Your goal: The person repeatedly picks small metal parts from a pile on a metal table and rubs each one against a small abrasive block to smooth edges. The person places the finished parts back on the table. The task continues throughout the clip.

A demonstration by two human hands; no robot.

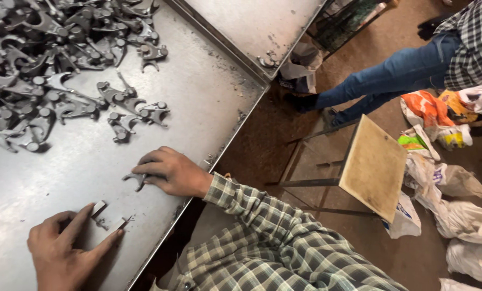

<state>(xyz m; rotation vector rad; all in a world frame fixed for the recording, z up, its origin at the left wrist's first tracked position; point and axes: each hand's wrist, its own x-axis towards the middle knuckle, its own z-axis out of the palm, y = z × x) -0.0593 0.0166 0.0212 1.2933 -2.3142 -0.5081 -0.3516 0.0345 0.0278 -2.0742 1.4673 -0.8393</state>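
Our right hand (171, 171) lies flat on the steel worktop (63, 178) near its right edge, fingers pressed down on a dark forked part (136, 178) that sticks out from under the fingertips; it pins the part rather than gripping it. Our left hand (63, 250) sits closer to the near edge, thumb and forefinger spread, each tip touching a small flat metal piece (98, 208), with a second small piece (123, 222) by the forefinger. We cannot tell whether that hand truly grasps either one.

Toward the far left corner of the worktop lies a big pile of forked parts (41, 59), with a few strays (133, 110) spread out between the pile and our right hand. A second metal tray (246, 27) butts against the far edge.

Off the worktop, on the floor to the right, stands a stool (373, 167) with a worn square seat. Beyond it a person's legs (392, 75) in jeans are stretched out, and crumpled bags (451, 178) lie along the right side.
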